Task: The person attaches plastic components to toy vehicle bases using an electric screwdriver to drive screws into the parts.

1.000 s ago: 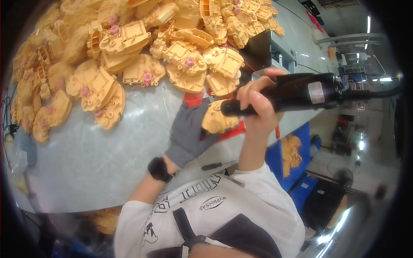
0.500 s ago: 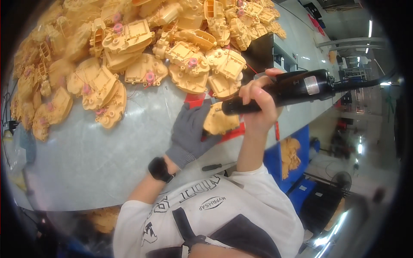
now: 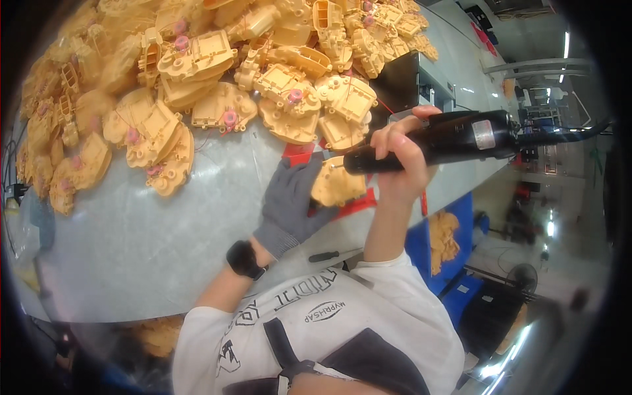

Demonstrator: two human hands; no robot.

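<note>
My left hand [image 3: 289, 201], in a grey glove, is closed around the left edge of a yellow plastic housing [image 3: 337, 187]. The housing lies over a red piece [image 3: 357, 205] on the table. Bare, my right hand [image 3: 405, 158] wraps its fingers round a black electric screwdriver [image 3: 454, 139], held nearly level with its cable running off to the right. Its thin bit points left over the housing's upper part; whether the tip touches cannot be told. Part of the housing's far side is hidden by the tool.
A large heap of similar yellow housings [image 3: 224, 108], some with pink round parts and thin wires, covers the table's far side. A small dark-handled tool [image 3: 324, 256] lies near the front edge. To the right, a blue bin [image 3: 454, 230] holds yellow parts. A black box [image 3: 398, 79] stands beyond my right hand.
The electric screwdriver and my right hand have shifted slightly to the right, and more of the bit now shows. My left hand and the housing stay in place.
</note>
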